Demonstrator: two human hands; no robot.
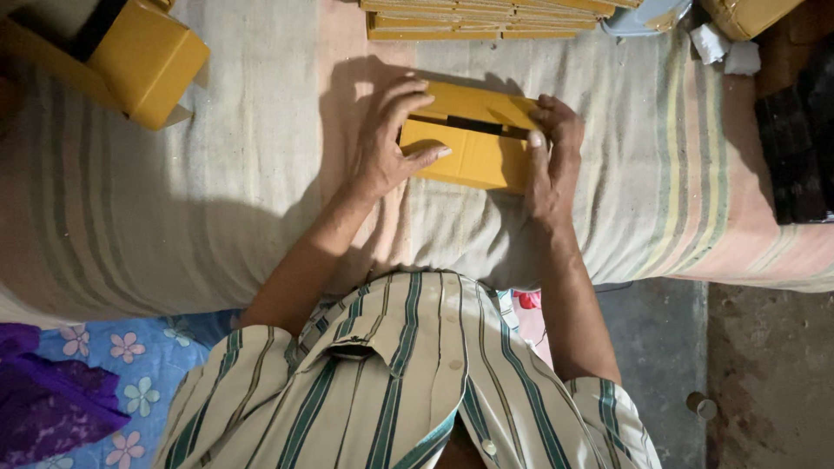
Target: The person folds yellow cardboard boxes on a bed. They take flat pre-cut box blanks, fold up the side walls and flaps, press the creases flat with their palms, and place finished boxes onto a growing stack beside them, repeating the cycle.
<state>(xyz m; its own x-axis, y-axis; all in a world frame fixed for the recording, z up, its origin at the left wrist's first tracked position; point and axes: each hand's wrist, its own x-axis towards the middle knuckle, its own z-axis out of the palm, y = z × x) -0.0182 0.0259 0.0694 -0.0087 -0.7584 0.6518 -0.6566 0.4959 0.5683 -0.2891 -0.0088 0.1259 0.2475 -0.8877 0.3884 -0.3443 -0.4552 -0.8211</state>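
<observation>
Both hands on one yellow cardboard box (pixel 469 139), lying on the striped cloth (pixel 217 200) that covers the surface, about mid-width and nearer the far edge than the near one.

Left hand (pixel 387 139): grip clamped on the box's left end, fingers over the top flap, thumb pressed on the front face. Right hand (pixel 552 152): grip closed on the right end, fingers curled over the far corner, thumb on the near face. Dark slot between the top flaps, so the flaps aren't fully shut.

Edges:
- Far edge: stack of flat yellow cardboard blanks (pixel 486 17), near the box but not touching it.
- Far left corner: assembled yellow box (pixel 143 61), tilted, one end open, well apart from the hands.
- Far right corner: another yellow box (pixel 751 13) cut by the frame, crumpled white paper (pixel 725 48) beside it, pale blue object (pixel 643 17) just left of that.
- Right edge: dark block (pixel 795 148) off the cloth.
- Near edge: cloth drops away right at the person's striped shirt (pixel 408 382).

Open room: wide bare cloth left of the left hand up to the tilted box; a bare band right of the right hand out to the right edge. Below the near edge: floral blue fabric (pixel 130 356) at left, concrete floor (pixel 764 373) at right.
</observation>
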